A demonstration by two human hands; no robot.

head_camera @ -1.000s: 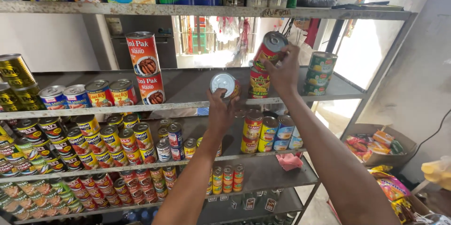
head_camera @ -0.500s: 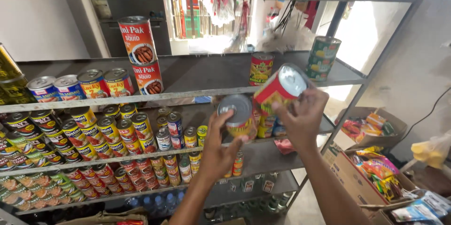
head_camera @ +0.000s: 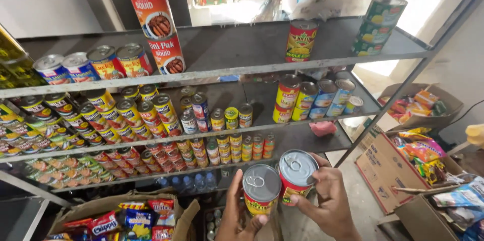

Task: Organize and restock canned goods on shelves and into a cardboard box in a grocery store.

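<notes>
**Two cans held low before the shelves**

Cans are sitting side by side, touching, below the metal shelf rack. From the head view, the left hand is wrapping its fingers around the left can, while the right hand is gripping the right can, pull-tab lids facing up.

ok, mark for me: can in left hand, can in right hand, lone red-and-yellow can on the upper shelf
can in left hand (head_camera: 261,184), head view, on its silver pull-tab lid.
can in right hand (head_camera: 297,168), head view, on its silver lid.
lone red-and-yellow can (head_camera: 301,42), head view, on its label, mid-body.
</notes>
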